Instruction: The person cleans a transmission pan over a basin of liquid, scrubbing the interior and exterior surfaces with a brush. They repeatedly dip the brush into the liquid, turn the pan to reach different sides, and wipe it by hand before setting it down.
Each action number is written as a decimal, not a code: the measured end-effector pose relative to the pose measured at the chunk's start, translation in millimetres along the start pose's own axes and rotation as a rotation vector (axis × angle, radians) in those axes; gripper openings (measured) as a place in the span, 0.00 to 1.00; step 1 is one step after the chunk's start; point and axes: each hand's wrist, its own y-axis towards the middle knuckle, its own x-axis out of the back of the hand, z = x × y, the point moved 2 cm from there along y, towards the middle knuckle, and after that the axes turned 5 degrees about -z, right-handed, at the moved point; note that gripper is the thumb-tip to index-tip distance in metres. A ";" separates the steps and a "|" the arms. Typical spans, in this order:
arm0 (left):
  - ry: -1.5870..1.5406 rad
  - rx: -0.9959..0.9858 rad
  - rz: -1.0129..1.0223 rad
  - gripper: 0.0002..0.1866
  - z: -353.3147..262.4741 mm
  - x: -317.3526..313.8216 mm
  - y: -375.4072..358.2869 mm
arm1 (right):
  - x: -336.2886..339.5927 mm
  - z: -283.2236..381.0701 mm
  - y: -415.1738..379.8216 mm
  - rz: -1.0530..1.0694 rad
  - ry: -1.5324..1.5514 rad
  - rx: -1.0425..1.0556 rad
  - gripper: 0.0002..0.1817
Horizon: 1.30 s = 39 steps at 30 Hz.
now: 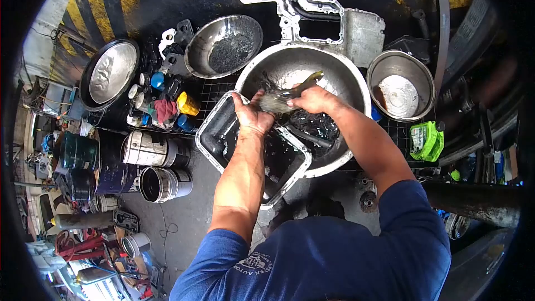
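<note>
My right hand (pixel 313 100) is closed round the handle of a paintbrush (pixel 306 82), whose pale, wet bristles spread out to the left. Against those bristles lies my left hand (pixel 253 116), palm up, with thumb and fingers apart. Both hands are over a large steel basin (pixel 361 78) with dark, wet liquid in it. A metal oil pan (pixel 214 153) with a pale flange and dark inside leans across the basin's front left rim, under my left wrist. Dark residue coats its inner walls.
Behind the basin lie a cast metal frame (pixel 312 40) and a ribbed cover (pixel 365 36). A steel bowl (pixel 192 50) with dark grit stands left, a steel pot (pixel 429 86) right. Near the pot is a green container (pixel 426 140). Paint buckets (pixel 147 147) stand left.
</note>
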 end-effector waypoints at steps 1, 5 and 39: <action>0.014 0.018 0.019 0.54 -2.4 3.5 -0.2 | 2.2 -5.6 1.8 0.007 -0.036 -0.028 0.23; 0.123 -0.142 0.074 0.56 11.5 0.2 0.4 | 5.0 20.7 1.8 -0.024 0.126 -0.102 0.23; 0.017 -0.007 -0.001 0.44 -11.6 9.7 8.8 | -39.8 -68.8 13.8 -0.005 -0.085 -0.158 0.36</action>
